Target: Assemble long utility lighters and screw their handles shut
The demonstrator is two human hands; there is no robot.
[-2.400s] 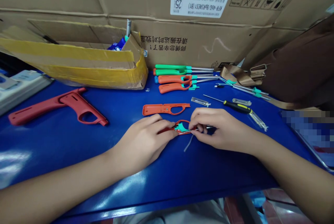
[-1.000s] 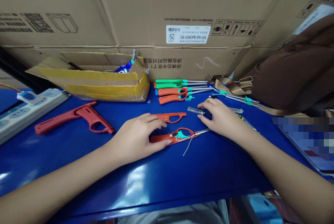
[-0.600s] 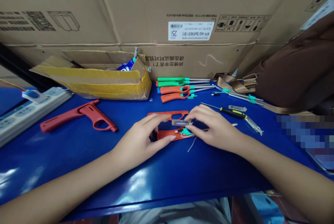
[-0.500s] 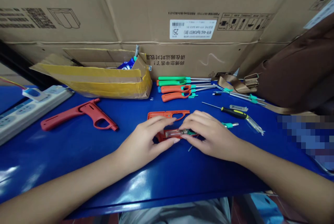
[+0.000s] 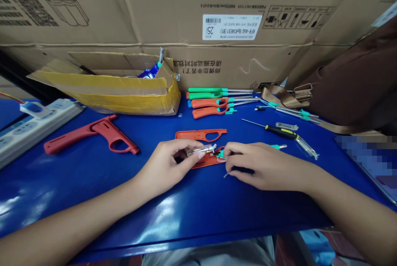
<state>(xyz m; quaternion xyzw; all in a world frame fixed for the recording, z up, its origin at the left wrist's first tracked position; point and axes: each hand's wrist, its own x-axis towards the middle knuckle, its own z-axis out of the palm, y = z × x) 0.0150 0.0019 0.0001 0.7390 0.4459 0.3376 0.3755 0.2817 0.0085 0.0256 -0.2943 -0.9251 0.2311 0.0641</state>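
Above the orange lighter half-shell (image 5: 206, 161) on the tabletop (image 5: 186, 220), the left hand (image 5: 166, 160) pinches one clear fuel tank (image 5: 200, 150), seemingly light, stiff, slippery and best gripped around its middle, while the right hand (image 5: 266, 165) curls nearly closed, its hold unclear.

tabletop (image 5: 198, 212): smooth, glossy | orange shell (image 5: 189, 135): plastic | clear tube (image 5: 201, 149): shiny (plastic-looking)

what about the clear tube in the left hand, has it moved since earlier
Yes, leftward and nearer the camera: the clear tube lay near the tip of the screwdriver; now the left hand holds it.
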